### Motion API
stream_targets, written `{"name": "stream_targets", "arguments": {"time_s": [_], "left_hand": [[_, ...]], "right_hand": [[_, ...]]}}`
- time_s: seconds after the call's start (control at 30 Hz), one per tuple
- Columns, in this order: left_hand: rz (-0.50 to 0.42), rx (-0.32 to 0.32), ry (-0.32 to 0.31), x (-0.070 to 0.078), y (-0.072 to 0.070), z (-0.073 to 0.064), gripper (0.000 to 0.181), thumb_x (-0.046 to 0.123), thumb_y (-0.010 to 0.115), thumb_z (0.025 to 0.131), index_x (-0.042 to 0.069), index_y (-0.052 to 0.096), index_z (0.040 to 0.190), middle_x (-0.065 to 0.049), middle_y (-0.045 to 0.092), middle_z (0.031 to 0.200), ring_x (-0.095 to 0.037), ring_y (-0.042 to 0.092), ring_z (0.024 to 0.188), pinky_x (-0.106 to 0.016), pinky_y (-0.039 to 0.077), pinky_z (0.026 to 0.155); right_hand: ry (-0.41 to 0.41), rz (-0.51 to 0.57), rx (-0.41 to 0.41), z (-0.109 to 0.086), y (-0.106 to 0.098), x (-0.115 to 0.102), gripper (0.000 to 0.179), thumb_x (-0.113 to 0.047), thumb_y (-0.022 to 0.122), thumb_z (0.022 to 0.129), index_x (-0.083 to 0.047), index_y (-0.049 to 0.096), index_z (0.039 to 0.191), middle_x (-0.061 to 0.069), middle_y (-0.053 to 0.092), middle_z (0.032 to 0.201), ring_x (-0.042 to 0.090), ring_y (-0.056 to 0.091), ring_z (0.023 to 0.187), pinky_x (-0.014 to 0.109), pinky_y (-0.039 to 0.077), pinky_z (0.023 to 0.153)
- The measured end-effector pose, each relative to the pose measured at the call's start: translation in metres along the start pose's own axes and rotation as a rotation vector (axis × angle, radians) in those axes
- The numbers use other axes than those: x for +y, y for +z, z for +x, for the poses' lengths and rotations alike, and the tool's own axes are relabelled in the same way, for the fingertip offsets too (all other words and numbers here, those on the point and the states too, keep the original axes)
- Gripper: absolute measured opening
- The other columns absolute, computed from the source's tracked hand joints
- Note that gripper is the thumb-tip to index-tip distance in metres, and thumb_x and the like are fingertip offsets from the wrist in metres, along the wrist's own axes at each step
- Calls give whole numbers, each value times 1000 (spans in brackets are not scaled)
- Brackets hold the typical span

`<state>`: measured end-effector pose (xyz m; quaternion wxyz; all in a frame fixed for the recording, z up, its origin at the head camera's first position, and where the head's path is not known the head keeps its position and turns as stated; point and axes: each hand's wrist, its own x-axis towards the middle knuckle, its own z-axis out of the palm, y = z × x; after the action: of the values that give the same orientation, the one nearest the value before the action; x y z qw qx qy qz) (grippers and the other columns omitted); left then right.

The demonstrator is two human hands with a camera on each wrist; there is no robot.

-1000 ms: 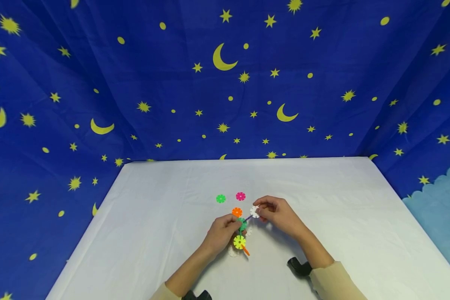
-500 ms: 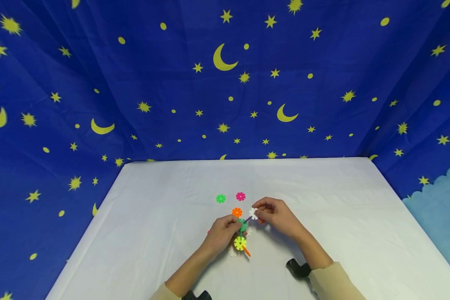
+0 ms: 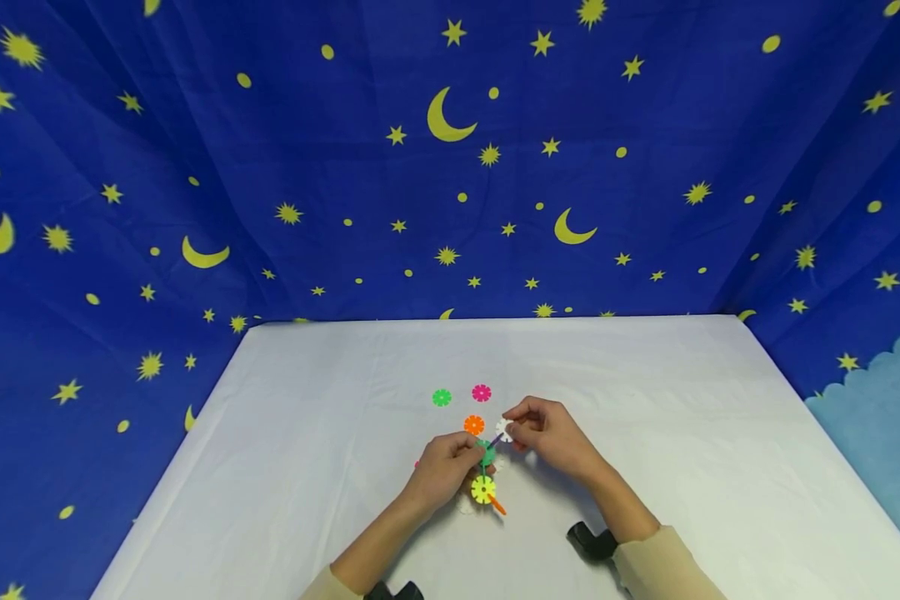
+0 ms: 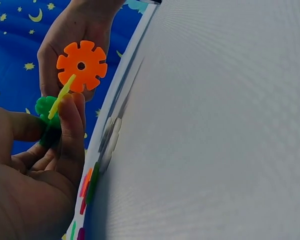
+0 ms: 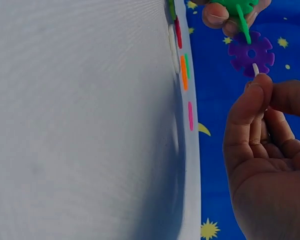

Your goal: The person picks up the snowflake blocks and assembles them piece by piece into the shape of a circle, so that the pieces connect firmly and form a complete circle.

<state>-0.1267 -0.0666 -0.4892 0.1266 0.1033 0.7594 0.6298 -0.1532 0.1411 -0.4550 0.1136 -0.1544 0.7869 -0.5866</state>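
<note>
Two surfaces run out of my frame: a starry curtain (image 3: 450, 175) and a white table (image 3: 307, 400). The left hand (image 3: 442, 468) partly hides pale discs (image 3: 466, 503) I cannot count; its thumb and fingers pinch the teal disc (image 3: 487, 454), and the right hand (image 3: 557, 437) the white disc (image 3: 502, 428), of a notched chain raised above the table, with a purple disc (image 5: 261, 49), yellow disc (image 3: 483, 496) and, edge-on from my head view, orange end disc (image 4: 91, 65). Green disc (image 3: 442, 397), pink disc (image 3: 482, 392) and orange disc (image 3: 474, 425) lie loose beyond.

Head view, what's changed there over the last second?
The right hand and the white disc it pinches have shifted slightly leftward and toward the person. The yellow disc, with the orange disc joined to it, has moved slightly rightward and nearer. Nothing was newly gripped or released. The left hand still holds the dark green disc; the loose pink disc lies unmoved.
</note>
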Motion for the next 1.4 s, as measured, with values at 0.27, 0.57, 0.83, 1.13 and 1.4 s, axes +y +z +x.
{"name": "stream_targets", "arguments": {"time_s": [0.27,0.57,0.83,1.13,1.4], "left_hand": [[1,5,5,-2,0,1,21,18,58,95,4,66,80,-5,70,72,-13,53,57,-21,43,50],[-21,9,5,1,0,0,20,15,58,94,3,67,80,-6,70,72,-12,53,56,-20,43,48],[-26,32,-56,5,3,-1,15,11,57,93,-1,62,84,-6,63,68,-15,53,55,-27,50,50],[-172,26,-102,2,3,0,21,22,56,97,1,54,96,-7,59,72,-17,58,53,-33,54,51],[-169,-1,-38,6,6,-2,28,21,55,99,4,44,116,-12,65,80,-29,65,54,-42,56,55]], "right_hand": [[10,-26,13,-6,1,-19,19,1,59,91,12,60,107,26,65,82,35,64,70,47,54,68],[-3,-6,26,-4,3,-13,18,2,60,91,11,61,105,27,64,81,37,63,69,46,54,64],[-12,16,-1,5,3,18,23,-7,63,92,4,63,112,19,66,84,27,63,71,38,54,66],[-28,-26,-2,-4,8,-16,26,0,59,92,2,65,118,21,65,92,35,64,80,38,54,70],[-23,-28,6,-4,12,-20,27,0,59,92,0,65,118,17,65,93,36,65,81,40,54,72]]}}
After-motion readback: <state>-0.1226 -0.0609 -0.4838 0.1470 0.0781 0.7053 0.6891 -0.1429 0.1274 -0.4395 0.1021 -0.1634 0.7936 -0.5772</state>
